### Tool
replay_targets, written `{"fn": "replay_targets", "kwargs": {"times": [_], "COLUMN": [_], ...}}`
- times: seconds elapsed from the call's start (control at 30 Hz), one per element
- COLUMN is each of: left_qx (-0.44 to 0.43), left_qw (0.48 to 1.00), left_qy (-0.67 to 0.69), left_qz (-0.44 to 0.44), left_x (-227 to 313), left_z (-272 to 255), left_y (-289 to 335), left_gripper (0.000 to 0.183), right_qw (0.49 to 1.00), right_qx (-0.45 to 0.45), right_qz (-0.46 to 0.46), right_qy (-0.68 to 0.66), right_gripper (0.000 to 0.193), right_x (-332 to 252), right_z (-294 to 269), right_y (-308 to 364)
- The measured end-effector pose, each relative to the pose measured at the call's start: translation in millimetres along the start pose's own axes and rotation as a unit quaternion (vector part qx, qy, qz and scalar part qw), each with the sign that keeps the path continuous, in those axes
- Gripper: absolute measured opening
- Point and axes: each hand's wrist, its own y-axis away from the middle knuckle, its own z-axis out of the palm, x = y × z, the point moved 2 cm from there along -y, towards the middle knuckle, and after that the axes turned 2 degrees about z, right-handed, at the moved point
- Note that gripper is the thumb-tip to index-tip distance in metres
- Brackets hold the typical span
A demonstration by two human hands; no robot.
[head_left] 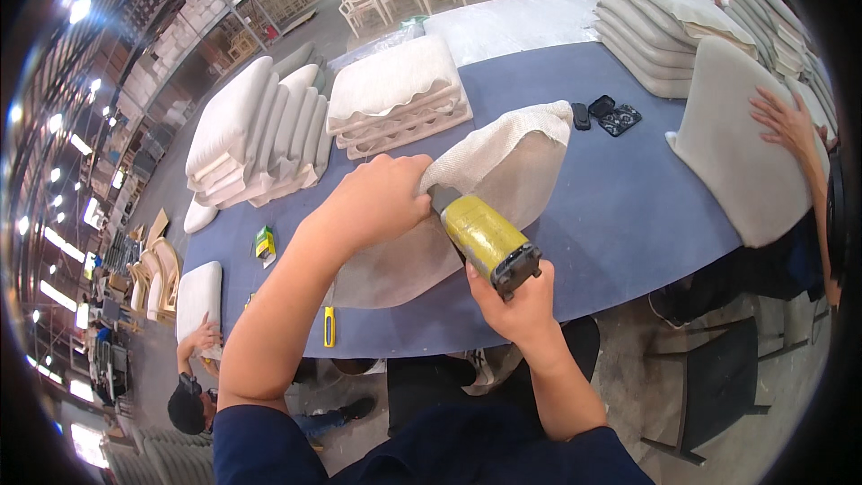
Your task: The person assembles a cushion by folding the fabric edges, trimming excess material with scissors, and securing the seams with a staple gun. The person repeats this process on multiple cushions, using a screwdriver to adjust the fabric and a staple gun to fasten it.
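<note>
My right hand (523, 307) is wrapped round the handle of a yellow and black staple gun (483, 232). The gun's dark nose meets the edge of a seat cushion (395, 268) in front of me. My left hand (388, 198) is closed on the cushion's pale woven fabric (489, 154), right beside that nose. Much of the fabric edge under my fingers is hidden. The cushion lies on a blue-covered table (628, 207), its far right corner draped in loose fabric.
A yellow utility knife (329, 327) and a green-yellow box (265, 245) lie left. Cushion stacks (400, 94) stand at the back. Beyond sits an open black case (614, 115). A co-worker's hand (783, 121) touches a cushion at right; another person's hand (205, 334) is at left.
</note>
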Motion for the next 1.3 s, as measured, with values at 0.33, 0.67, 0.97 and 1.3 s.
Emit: {"fn": "replay_targets", "kwargs": {"times": [0.33, 0.67, 0.97, 1.3], "left_qx": [0.004, 0.029, 0.071, 0.106], "left_qw": [0.999, 0.999, 0.993, 0.989], "left_qy": [-0.047, -0.034, -0.074, 0.055], "left_qz": [-0.022, 0.018, 0.058, 0.088], "left_x": [11, 6, 4, -17], "left_z": [1, 4, 13, -6], "left_y": [4, 5, 10, 21], "left_gripper": [0.049, 0.044, 0.025, 0.049], "right_qw": [0.999, 0.997, 0.989, 0.957], "right_qx": [-0.045, -0.067, -0.105, -0.115], "right_qz": [0.022, 0.041, 0.079, 0.251], "right_qy": [0.014, 0.028, 0.068, 0.092], "right_gripper": [0.047, 0.041, 0.032, 0.042], "right_x": [-7, -16, -16, 6], "right_z": [-5, -3, -7, -86], "right_y": [3, 2, 3, 6]}}
